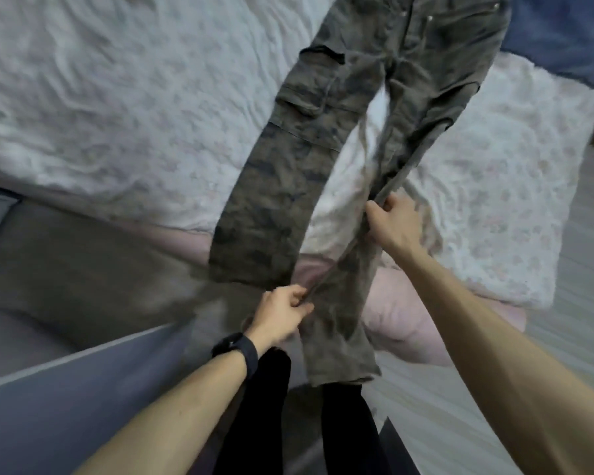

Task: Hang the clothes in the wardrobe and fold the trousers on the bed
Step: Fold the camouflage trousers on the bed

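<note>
Head view, looking down along both forearms. Camouflage cargo trousers (271, 200) spread lengthwise on the bed (117, 97), waistband at the far end, hems near, the lower legs hanging past the mattress edge toward the floor. Flat on the cover: the leg on the left of the picture. Raised along its edge: the other leg, drawn into a taut ridge between two grips.

Left hand (282, 303), low on that leg near the bed's edge, fingers and thumb curled round a fold of cloth. Right hand (391, 217), higher up the same ridge, clenched on the fabric in the same way. Black wristband (235, 351) on the left wrist.

Looks like a medium-weight woven cotton: limp, not slippery, nothing fragile, yet bulky at the cargo pockets and thick at the seams. Likely to sag and twist wherever unsupported, so best held along the side seam or at hem and waistband, well apart, to carry one leg flat over the other. Judging by the lie, probably the start of the lengthwise fold.

Also there: a blue garment (559, 32) at the far right of the bed, a pink quilt (402, 320) drooping over the edge, black-clad legs (271, 389) below.
</note>
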Demonstrator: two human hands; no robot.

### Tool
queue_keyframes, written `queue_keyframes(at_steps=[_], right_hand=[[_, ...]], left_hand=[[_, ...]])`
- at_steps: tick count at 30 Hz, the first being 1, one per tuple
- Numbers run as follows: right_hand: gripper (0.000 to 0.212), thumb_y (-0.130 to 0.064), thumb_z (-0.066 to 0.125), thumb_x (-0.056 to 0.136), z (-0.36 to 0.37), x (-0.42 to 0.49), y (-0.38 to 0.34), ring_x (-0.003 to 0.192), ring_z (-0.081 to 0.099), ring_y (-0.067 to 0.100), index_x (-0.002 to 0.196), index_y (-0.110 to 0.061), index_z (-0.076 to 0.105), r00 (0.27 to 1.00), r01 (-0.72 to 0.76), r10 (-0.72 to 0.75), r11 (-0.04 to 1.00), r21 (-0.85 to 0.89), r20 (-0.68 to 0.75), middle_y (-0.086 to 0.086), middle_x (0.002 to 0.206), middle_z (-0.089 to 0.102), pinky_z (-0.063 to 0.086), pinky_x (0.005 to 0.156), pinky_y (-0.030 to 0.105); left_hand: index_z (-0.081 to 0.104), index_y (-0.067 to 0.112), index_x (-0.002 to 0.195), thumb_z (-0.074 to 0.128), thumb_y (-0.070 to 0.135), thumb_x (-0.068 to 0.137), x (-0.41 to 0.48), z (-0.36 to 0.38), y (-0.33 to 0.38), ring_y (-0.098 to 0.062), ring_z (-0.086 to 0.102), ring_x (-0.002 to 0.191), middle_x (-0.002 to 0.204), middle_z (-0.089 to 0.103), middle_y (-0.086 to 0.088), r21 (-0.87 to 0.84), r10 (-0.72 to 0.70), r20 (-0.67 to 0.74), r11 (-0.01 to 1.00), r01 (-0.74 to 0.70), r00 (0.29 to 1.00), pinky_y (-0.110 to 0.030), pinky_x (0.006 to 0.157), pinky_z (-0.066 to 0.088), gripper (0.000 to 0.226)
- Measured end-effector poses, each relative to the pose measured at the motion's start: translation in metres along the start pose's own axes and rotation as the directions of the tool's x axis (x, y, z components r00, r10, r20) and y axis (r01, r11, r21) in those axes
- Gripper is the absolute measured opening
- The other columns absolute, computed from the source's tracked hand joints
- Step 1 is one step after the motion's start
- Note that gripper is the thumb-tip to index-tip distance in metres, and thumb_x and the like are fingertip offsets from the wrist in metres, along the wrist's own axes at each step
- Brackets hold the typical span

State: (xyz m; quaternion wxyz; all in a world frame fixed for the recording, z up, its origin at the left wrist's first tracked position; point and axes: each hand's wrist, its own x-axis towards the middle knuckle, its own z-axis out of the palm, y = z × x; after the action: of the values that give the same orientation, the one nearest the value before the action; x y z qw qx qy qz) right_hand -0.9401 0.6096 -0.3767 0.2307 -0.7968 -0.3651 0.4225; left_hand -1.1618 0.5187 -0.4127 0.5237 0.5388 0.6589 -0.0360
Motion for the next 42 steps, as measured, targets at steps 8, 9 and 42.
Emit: queue_keyframes(at_steps=[8,9,42], right_hand=[[0.013,-0.031,0.049,0.092,0.145,0.013,-0.094,0.067,0.069,0.017,0.089,-0.019,0.053,0.983,0.093,-0.059,0.976,-0.195,0.174,0.002,0.069,0.072,0.059,0.076,0.036],[0.014,-0.031,0.049,0.091,0.155,0.019,-0.097,0.069,0.070,0.022,0.089,-0.017,0.053,0.985,0.079,-0.044,0.974,-0.212,0.166,0.004,0.071,0.072,0.060,0.077,0.039],[0.056,-0.065,0.049,0.093,0.105,0.210,-0.148,0.097,0.059,0.037,0.109,-0.011,0.051,0.989,-0.096,0.058,0.955,-0.282,-0.138,0.015,0.105,0.063,0.043,0.078,0.040]], left_hand=[[0.078,0.017,0.108,0.074,0.029,0.091,0.048,-0.110,-0.118,-0.016,0.068,0.103,0.102,0.076,0.001,-0.160,-0.187,-0.134,0.973,0.165,0.973,-0.027,0.085,0.051,0.022],[0.077,0.015,0.108,0.074,0.028,0.091,0.058,-0.115,-0.126,-0.017,0.067,0.102,0.101,0.075,0.001,-0.183,-0.198,-0.144,0.968,0.170,0.970,-0.028,0.086,0.051,0.021],[0.061,0.023,0.127,0.059,0.049,0.097,0.221,-0.200,0.065,-0.024,0.063,0.114,0.124,0.066,0.000,0.074,0.046,-0.100,0.996,-0.038,0.994,-0.039,0.094,0.054,0.040]])
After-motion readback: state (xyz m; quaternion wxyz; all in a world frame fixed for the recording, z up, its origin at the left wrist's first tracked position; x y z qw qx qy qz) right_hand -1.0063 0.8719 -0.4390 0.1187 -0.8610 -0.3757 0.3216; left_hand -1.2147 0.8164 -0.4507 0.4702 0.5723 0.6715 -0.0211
